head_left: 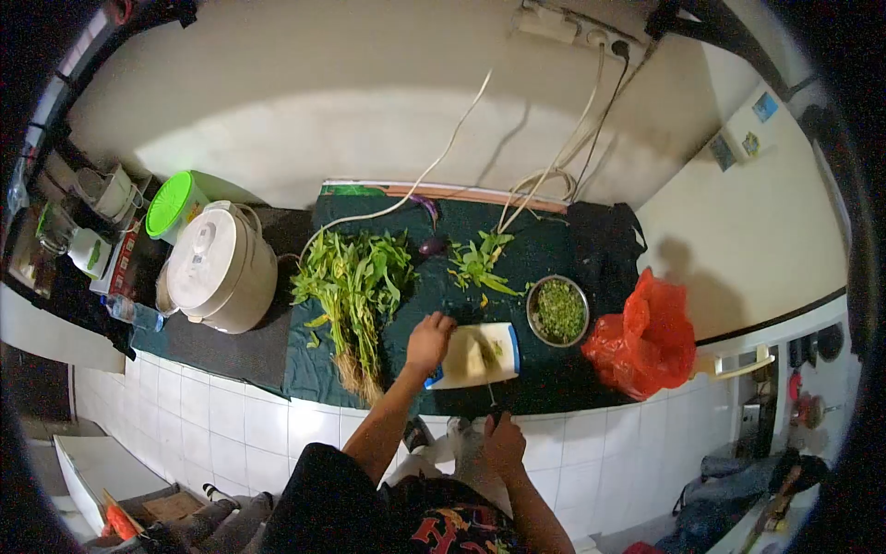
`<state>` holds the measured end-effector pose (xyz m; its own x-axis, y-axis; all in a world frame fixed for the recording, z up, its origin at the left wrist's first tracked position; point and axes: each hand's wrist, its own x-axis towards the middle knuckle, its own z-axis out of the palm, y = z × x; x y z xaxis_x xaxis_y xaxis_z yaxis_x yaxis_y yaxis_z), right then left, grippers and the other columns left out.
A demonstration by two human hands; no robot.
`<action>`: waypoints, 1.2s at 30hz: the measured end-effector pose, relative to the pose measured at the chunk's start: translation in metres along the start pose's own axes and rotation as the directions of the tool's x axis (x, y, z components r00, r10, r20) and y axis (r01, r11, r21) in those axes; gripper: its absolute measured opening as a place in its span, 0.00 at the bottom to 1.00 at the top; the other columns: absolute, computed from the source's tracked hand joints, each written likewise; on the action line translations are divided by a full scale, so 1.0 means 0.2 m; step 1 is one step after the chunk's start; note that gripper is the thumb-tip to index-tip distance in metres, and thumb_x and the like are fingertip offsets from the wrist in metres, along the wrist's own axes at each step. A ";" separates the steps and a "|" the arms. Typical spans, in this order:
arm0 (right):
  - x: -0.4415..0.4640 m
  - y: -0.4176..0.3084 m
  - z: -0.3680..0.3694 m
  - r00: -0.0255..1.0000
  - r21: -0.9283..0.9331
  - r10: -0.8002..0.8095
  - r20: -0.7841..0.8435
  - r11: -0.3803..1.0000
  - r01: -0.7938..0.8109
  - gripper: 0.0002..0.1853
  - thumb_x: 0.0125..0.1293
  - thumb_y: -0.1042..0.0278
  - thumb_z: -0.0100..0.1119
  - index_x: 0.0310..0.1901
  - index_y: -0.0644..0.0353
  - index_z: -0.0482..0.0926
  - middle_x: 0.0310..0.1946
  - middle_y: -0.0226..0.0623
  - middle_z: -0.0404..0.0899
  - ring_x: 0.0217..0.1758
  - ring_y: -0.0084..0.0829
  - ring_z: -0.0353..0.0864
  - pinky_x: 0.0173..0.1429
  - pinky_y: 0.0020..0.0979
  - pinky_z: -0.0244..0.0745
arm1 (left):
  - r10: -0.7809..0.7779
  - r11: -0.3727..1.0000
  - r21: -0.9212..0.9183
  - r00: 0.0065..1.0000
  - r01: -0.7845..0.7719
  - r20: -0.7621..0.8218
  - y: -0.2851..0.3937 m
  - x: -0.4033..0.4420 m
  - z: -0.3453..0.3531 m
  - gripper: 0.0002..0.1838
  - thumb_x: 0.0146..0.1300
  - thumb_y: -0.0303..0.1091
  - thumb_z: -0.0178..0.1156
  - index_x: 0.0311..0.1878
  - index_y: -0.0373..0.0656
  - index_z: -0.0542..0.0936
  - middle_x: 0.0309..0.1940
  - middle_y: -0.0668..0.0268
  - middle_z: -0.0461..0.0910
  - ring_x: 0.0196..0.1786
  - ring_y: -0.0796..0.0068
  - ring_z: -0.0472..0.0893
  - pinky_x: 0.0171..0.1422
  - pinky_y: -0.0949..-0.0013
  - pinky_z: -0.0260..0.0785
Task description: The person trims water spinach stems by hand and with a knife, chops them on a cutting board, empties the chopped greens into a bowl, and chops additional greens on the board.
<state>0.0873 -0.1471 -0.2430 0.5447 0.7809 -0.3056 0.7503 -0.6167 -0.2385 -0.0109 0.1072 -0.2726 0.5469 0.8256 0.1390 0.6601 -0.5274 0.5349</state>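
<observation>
My right hand (504,445) is closed round the black handle of a knife (491,397), whose thin blade points up over the cutting board (456,371). The white board with blue corners lies near the counter's front edge. A few small green pieces (498,349) rest on it, blurred. Beside the board's upper left edge is my left hand (430,342), its fingers curled together; whatever they hold, if anything, is hidden. Right of the board stands a metal bowl (532,319) filled with chopped greens (560,311). A large bunch of leafy greens (355,277) with roots lies to the left.
Loose leaves (482,263) and a dark purple eggplant (432,246) lie behind the board. At right sits a red plastic bag (646,337) near a white fridge (748,222). A white rice cooker (221,268) and a green-lidded tub (171,205) stand left. Cables (544,189) hang behind.
</observation>
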 end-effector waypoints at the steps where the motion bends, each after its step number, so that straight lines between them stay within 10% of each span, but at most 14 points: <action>1: 0.01 0.00 -0.03 1.000 0.014 -0.017 -0.026 1.000 0.017 0.23 0.72 0.50 0.48 0.45 0.67 0.73 0.30 0.56 0.81 0.35 0.54 0.83 0.38 0.51 0.79 | 0.068 0.997 -0.024 0.998 -0.067 0.016 0.02 -0.07 0.04 0.07 0.61 0.34 0.56 0.41 0.47 0.79 0.39 0.63 0.76 0.46 0.58 0.77 0.49 0.57 0.70; 18: 0.14 -0.25 -0.11 0.992 0.068 0.109 0.059 0.991 -0.113 0.27 0.74 0.47 0.40 0.45 0.69 0.74 0.33 0.62 0.80 0.39 0.61 0.82 0.45 0.56 0.76 | 0.306 0.952 0.028 0.950 -0.304 -0.066 -0.04 -0.41 0.16 0.10 0.55 0.34 0.59 0.40 0.48 0.84 0.38 0.65 0.78 0.46 0.63 0.77 0.52 0.59 0.68; 36: 0.14 -0.13 0.13 0.998 0.150 0.052 0.031 0.987 -0.056 0.22 0.75 0.52 0.42 0.42 0.68 0.72 0.32 0.60 0.80 0.36 0.59 0.82 0.40 0.55 0.77 | -0.215 0.972 0.152 0.942 0.180 0.259 0.01 -0.31 0.17 0.11 0.56 0.39 0.59 0.36 0.44 0.84 0.39 0.60 0.83 0.47 0.58 0.81 0.52 0.56 0.72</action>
<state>0.0729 -0.1119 -0.2681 0.5708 0.7445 -0.3462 0.6538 -0.6672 -0.3568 -0.0260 0.0479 -0.3078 0.5064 0.8389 -0.1995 0.8183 -0.3946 0.4179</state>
